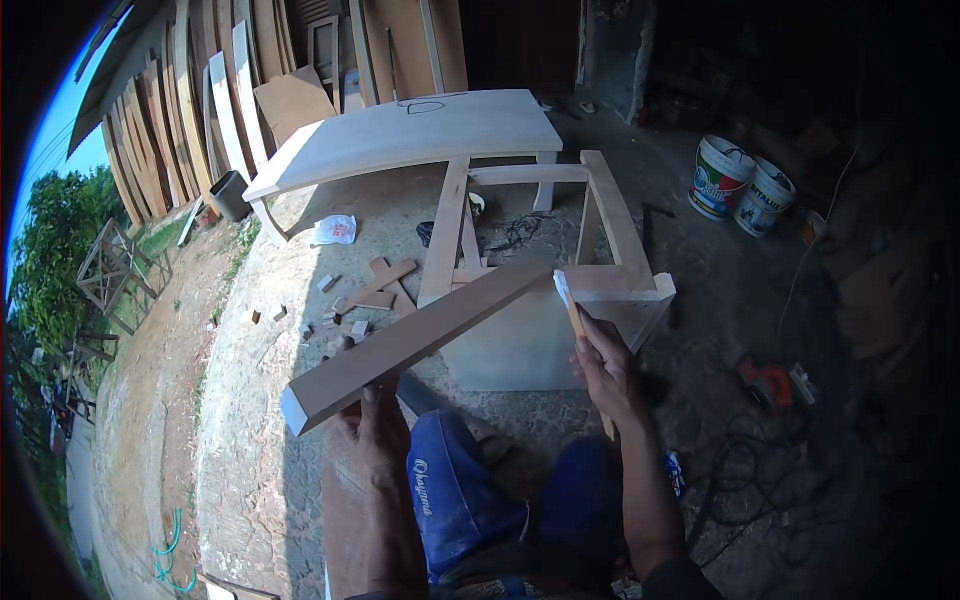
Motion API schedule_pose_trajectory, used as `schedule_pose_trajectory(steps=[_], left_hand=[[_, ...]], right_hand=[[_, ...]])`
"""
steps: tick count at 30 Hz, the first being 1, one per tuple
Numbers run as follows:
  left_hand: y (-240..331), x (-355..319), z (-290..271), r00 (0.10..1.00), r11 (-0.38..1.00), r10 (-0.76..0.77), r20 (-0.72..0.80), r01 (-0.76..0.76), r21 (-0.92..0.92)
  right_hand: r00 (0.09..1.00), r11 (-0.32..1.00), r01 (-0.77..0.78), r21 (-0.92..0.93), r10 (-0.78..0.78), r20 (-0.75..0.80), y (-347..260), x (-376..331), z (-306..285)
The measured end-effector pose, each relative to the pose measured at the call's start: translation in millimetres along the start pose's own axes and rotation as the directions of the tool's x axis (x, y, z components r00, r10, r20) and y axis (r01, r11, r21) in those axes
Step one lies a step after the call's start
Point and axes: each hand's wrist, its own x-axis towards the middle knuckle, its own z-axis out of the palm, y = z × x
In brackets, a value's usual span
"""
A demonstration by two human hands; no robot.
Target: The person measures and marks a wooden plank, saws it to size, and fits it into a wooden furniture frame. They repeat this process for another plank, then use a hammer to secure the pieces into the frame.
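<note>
A long squared wooden beam (420, 335) slants across the middle, and my left hand (372, 415) grips it from below near its closer, left end. That end face catches bright light. In my right hand (606, 368) is a thin wooden stick (574, 312) with white paste on its tip. The tip is right by the beam's far end; I cannot tell whether they touch. Just beyond my hands stands a pale wooden frame (616, 222) with open rails and a broad front panel (515, 350). Part of the frame is hidden behind the beam.
A long white-topped table (400, 130) stands behind the frame. Wood offcuts (385, 285) and a plastic bag (335, 229) lie on the floor at left. Two buckets (720, 178), a red power tool (768, 384) and cables (740, 475) are at right. Boards (180, 120) lean at the back.
</note>
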Motion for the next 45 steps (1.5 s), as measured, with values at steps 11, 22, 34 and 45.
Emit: schedule_pose_trajectory(steps=[11,22,34,45], left_hand=[[-4,-43,-68,0.995,0.976,-0.046,0.084,0.027,0.218],[-4,-53,-70,0.997,0.986,-0.046,0.055,0.036,0.162],[-18,-62,-91,0.996,0.971,-0.066,0.052,0.052,0.231],[-21,-66,-91,0.999,0.938,0.021,0.047,-0.036,0.346]], right_hand=[[0.975,0.761,0.218,-0.611,-0.14,0.173,1,60,7],[0.913,0.78,0.264,-0.567,-0.012,0.408,-39,63,-18],[0.928,0.781,0.217,-0.586,0.021,0.372,-11,100,-12],[0.888,0.818,0.276,-0.504,-0.016,0.46,-37,87,-4]])
